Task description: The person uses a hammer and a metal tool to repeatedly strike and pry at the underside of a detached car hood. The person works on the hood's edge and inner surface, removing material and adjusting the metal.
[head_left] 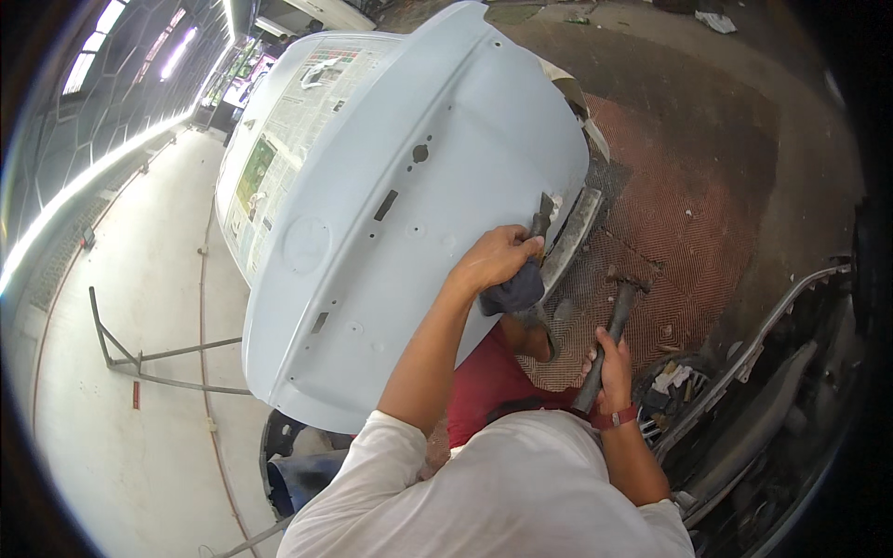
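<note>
Head view: nearest, the right hand (pixel 612 367) has its fingers wrapped round the handle of a hammer (pixel 618 321) — head end pointing away from the body. Farther off, the left hand (pixel 498 258) curls about a dark tool (pixel 540 216), dark cloth (pixel 514 290) bunched below — the tool's end beside the edge of a pale blue-grey car panel (pixel 465 177). Beyond, newspaper (pixel 321 93) covers more bodywork.

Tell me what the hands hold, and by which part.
Right hand: a hammer, by the handle. Left hand: a dark tool and a dark cloth, exact grip unclear.
</note>
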Demonstrator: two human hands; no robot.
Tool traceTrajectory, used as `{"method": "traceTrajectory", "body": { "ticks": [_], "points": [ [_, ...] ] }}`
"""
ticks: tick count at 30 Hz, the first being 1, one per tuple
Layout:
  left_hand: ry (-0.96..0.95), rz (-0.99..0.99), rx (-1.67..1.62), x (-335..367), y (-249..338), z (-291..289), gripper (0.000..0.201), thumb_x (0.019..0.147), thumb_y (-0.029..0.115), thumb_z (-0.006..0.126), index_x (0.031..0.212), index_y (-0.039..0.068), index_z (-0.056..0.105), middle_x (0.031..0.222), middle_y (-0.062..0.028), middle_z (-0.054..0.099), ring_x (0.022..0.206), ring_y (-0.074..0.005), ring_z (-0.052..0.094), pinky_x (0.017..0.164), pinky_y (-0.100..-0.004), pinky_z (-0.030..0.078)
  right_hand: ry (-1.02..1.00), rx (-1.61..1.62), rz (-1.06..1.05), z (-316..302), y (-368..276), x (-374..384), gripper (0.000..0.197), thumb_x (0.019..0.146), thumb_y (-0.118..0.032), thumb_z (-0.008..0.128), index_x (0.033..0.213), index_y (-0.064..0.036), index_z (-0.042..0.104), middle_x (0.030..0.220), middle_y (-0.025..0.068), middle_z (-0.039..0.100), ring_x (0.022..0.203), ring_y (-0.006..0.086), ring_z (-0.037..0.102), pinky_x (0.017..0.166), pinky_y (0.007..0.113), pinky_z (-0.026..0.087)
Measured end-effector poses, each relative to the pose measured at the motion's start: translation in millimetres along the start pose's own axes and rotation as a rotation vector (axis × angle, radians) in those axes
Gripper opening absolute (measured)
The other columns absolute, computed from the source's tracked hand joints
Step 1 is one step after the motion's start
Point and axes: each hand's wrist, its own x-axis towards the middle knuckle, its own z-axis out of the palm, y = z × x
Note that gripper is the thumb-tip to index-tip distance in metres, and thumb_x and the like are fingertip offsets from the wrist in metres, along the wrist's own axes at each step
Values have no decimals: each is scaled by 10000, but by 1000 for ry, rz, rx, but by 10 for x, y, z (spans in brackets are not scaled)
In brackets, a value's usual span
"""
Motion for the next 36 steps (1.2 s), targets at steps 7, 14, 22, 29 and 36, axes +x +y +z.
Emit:
{"method": "traceTrajectory", "body": {
  "ticks": [7,14,22,29,36],
  "points": [
    [-143,18,37,31,57,-141,502,1046,414,641,1192,-58,727,944,-107,746,884,-187,674,829,-355,540,8,-521,-488,-216,-80,-79,391,1022,-320,719,1237,-26,576,803,80,649,616,181,632,559,350,529],
    [-175,-47,5,43,104,-200,455,1047,386,664,1190,-40,734,942,-68,724,842,-130,626,784,-302,521,-49,-943,-815,-218,-111,-107,455,929,-253,811,1246,3,609,900,164,741,788,295,731,732,403,565],
    [-228,-54,-19,115,127,-211,493,1038,399,687,1180,-72,724,964,-77,725,853,-129,630,788,-295,522,-363,-1072,-1108,-201,-314,-54,317,698,-139,811,987,-69,703,860,123,728,746,342,711,681,419,559],
    [-185,-65,18,81,195,-158,505,1016,423,714,1153,-63,729,935,-64,707,844,-124,611,773,-283,503,-456,-1267,-1203,-211,-326,54,272,674,-172,802,893,-84,667,759,105,652,707,338,674,624,458,517],
    [-186,-54,-47,76,116,-134,478,1021,419,708,1115,-49,728,933,-49,683,816,-127,577,749,-291,487,-396,-1256,-1150,-202,-214,28,236,685,-170,780,848,-84,632,723,107,624,687,346,653,616,470,498]
  ]
}}
